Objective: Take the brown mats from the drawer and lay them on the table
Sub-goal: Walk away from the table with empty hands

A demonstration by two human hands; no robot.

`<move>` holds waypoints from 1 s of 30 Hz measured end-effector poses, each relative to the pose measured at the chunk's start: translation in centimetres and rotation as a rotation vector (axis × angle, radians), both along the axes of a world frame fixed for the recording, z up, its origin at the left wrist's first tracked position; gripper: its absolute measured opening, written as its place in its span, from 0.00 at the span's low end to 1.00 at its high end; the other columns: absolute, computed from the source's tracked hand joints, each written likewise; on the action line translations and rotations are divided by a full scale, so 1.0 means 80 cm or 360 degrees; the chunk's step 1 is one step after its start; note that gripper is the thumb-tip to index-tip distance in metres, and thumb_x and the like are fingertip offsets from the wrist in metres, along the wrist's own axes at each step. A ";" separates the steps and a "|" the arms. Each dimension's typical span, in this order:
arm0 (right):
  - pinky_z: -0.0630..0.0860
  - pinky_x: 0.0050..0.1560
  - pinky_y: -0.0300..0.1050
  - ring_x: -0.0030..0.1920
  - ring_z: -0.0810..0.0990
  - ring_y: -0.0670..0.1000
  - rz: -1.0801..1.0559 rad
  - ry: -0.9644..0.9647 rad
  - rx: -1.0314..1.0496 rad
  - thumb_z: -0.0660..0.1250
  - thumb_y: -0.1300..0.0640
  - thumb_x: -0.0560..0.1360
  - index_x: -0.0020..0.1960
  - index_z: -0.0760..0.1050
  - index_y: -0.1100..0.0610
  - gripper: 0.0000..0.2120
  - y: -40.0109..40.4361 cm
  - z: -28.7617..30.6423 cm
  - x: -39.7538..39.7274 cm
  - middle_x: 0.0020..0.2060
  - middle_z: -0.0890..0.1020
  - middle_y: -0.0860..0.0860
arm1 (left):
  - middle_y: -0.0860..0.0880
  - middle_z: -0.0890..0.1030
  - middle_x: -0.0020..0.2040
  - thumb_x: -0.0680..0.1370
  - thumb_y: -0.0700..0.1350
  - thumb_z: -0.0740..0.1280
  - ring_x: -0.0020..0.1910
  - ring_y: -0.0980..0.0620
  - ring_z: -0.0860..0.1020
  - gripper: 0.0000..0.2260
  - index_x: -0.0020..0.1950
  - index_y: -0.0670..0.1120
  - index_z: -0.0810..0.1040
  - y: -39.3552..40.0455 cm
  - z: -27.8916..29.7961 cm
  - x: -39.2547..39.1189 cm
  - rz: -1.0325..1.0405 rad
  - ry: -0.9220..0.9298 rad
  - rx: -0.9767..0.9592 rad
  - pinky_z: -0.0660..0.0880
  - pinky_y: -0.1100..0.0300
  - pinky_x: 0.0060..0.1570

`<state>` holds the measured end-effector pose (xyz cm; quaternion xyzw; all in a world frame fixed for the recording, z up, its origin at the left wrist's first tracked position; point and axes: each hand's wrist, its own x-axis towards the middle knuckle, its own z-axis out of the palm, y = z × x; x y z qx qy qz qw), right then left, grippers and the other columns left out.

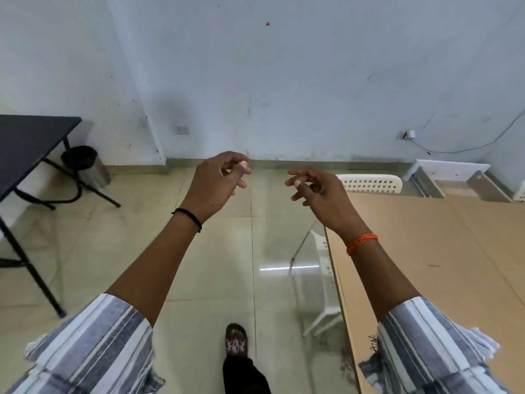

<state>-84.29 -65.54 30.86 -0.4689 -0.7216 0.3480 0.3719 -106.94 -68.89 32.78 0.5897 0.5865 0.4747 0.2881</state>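
Striped sleeves (93, 345) frame a sandalled foot (236, 341) at 6 o'clock. Both hands, left hand (211, 186) and right hand (319, 191), hover loosely curled, holding nothing, probably walking. Table (443, 251) at 3 o'clock; mats and drawer unseen.

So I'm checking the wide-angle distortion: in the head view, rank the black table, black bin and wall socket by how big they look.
1. black table, cut off by the frame
2. black bin
3. wall socket
The table stands nearer the camera, so its lead is partly apparent.
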 end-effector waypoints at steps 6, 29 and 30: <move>0.78 0.44 0.36 0.42 0.85 0.46 -0.0103 0.0077 0.0039 0.63 0.60 0.81 0.62 0.78 0.55 0.11 0.146 0.016 -0.040 0.49 0.85 0.46 | 0.52 0.85 0.48 0.81 0.44 0.63 0.40 0.54 0.84 0.09 0.57 0.47 0.80 0.155 0.024 -0.034 -0.0089 0.0043 -0.0002 0.81 0.49 0.43; 0.82 0.50 0.51 0.44 0.85 0.46 -0.0950 0.0030 0.0162 0.63 0.60 0.81 0.62 0.78 0.51 0.12 0.602 0.070 -0.075 0.51 0.85 0.45 | 0.52 0.85 0.48 0.81 0.46 0.62 0.42 0.54 0.84 0.09 0.56 0.47 0.81 0.772 0.064 -0.051 -0.0908 -0.0061 0.0034 0.81 0.51 0.44; 0.82 0.50 0.52 0.44 0.85 0.46 -0.1004 0.0029 0.0178 0.63 0.60 0.81 0.62 0.78 0.51 0.12 0.618 0.074 -0.074 0.50 0.85 0.45 | 0.52 0.85 0.48 0.81 0.46 0.62 0.42 0.54 0.84 0.09 0.56 0.47 0.81 0.797 0.069 -0.045 -0.0968 -0.0054 0.0036 0.81 0.51 0.45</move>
